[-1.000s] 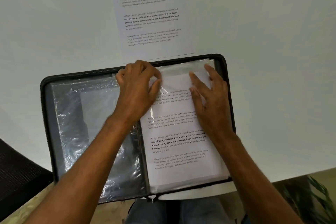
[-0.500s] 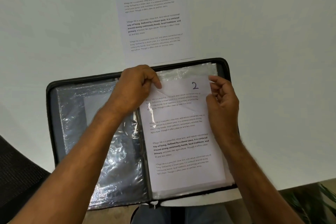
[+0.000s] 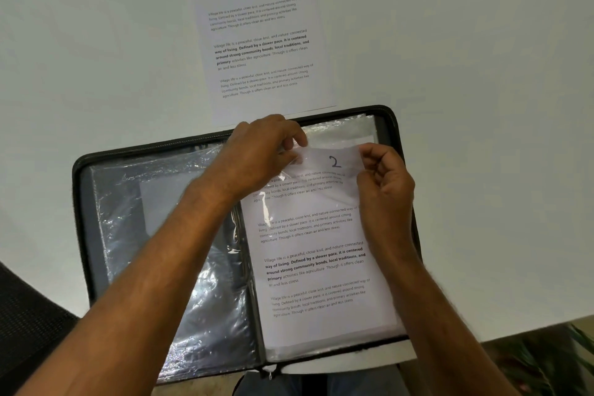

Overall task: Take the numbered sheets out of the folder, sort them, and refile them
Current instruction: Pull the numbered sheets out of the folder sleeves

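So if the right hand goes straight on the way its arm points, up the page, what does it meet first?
Probably the folder's black zipped rim, just beyond the right hand pinching sheet 2; depth is unclear.

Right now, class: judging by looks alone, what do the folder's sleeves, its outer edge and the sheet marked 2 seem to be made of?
Sleeves: thin clear plastic, glossy; they crinkle and throw white glare.
Folder edge: dark, matte, probably fabric or faux leather; it looks like a zip track, too small to confirm.
Sheet marked 2: plain white matte paper with printed text; its top bends softly where the left hand and right hand pinch it.
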`<state>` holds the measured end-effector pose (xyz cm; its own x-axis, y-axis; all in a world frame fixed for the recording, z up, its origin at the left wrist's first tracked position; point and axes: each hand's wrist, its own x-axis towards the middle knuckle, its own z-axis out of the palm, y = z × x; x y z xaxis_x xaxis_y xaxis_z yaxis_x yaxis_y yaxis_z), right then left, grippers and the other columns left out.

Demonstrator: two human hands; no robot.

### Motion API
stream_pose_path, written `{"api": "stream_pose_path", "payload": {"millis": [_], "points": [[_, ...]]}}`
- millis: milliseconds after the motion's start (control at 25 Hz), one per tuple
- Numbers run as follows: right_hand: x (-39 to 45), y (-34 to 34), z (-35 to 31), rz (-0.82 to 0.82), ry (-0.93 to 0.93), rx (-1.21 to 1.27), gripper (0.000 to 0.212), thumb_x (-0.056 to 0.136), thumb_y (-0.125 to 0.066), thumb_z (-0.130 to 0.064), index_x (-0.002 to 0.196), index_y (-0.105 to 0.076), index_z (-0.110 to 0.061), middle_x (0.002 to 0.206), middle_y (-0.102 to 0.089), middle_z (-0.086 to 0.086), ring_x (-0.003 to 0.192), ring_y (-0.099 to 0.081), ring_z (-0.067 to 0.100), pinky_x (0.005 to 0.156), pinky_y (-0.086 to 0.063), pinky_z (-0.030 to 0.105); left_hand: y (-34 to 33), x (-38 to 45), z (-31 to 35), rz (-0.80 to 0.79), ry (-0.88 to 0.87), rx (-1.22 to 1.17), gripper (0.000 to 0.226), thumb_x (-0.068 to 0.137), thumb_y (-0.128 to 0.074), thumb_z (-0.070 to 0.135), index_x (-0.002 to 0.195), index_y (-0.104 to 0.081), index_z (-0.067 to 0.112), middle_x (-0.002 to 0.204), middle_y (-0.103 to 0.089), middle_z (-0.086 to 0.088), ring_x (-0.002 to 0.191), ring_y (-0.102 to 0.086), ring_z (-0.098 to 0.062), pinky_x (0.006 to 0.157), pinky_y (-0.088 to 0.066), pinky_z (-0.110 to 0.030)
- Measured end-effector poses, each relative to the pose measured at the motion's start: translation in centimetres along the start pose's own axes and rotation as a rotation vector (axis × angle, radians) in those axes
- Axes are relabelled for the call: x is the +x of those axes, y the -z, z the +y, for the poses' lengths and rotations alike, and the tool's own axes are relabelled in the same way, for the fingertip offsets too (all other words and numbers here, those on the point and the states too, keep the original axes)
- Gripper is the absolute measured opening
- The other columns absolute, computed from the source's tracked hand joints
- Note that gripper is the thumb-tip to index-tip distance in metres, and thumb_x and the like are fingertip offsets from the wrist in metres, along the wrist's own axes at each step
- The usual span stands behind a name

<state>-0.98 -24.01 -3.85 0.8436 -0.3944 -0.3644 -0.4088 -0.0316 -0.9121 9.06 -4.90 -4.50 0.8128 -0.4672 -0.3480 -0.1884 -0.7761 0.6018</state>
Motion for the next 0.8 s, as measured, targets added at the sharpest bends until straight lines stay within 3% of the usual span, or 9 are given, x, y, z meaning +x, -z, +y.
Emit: {"api": "stream_pose_path", "payload": {"millis": [200, 360, 480, 680, 800], "points": [[0.0, 0.3, -0.2, -0.021, -0.005, 0.012, 0.037, 0.096, -0.05, 0.012, 0.114, -0.065, -0.017, 0.106, -0.071, -0.005, 0.094, -0.07, 0.0, 0.07, -0.056, 0.013, -0.6, 0.2, 0.0, 0.051, -0.019, 0.075, 0.009, 0.095, -0.073, 0.025, 0.103, -0.07, 0.026, 0.094, -0.055, 0.008, 0.09, -0.05, -0.013, 0.079, -0.043, -0.034], [0.0, 0.6, 0.0, -0.032, -0.018, -0.016, 0.035, 0.098, -0.058, 0.002, 0.118, -0.06, -0.027, 0.11, -0.072, -0.011, 0.095, -0.073, 0.008, 0.07, -0.059, 0.02, -0.2, 0.5, 0.1, 0.192, 0.032, 0.02, 0.006, 0.097, -0.068, 0.027, 0.101, -0.064, 0.029, 0.101, -0.05, 0.009, 0.101, -0.042, -0.012, 0.086, -0.033, -0.032], [-0.1, 0.8, -0.1, -0.05, -0.037, -0.035, 0.034, 0.1, -0.061, -0.003, 0.119, -0.055, -0.03, 0.11, -0.069, -0.014, 0.089, -0.073, 0.001, 0.063, -0.057, 0.015, 0.6, 1.0, 0.3, 0.328, 0.074, -0.006, 0.007, 0.099, -0.066, 0.027, 0.104, -0.063, 0.028, 0.111, -0.047, 0.01, 0.11, -0.037, -0.009, 0.093, -0.024, -0.032], [-0.3, 1.0, 0.1, -0.091, -0.069, -0.064, 0.037, 0.1, -0.063, -0.007, 0.111, -0.052, -0.04, 0.109, -0.067, -0.018, 0.086, -0.072, -0.002, 0.06, -0.056, 0.014, 2.3, 2.8, 0.5, 0.464, 0.103, -0.105, 0.011, 0.1, -0.063, 0.027, 0.099, -0.056, 0.034, 0.106, -0.057, 0.015, 0.106, -0.053, -0.01, 0.083, -0.016, -0.027], [0.0, 0.9, 0.1, -0.091, -0.094, -0.092, 0.036, 0.1, -0.063, -0.009, 0.109, -0.055, -0.044, 0.107, -0.068, -0.02, 0.086, -0.072, -0.002, 0.061, -0.057, 0.016, 3.9, 4.0, 0.7, 0.543, 0.131, -0.18, 0.009, 0.1, -0.062, 0.028, 0.095, -0.057, 0.033, 0.103, -0.063, 0.016, 0.104, -0.058, -0.009, 0.088, -0.019, -0.033]]}}
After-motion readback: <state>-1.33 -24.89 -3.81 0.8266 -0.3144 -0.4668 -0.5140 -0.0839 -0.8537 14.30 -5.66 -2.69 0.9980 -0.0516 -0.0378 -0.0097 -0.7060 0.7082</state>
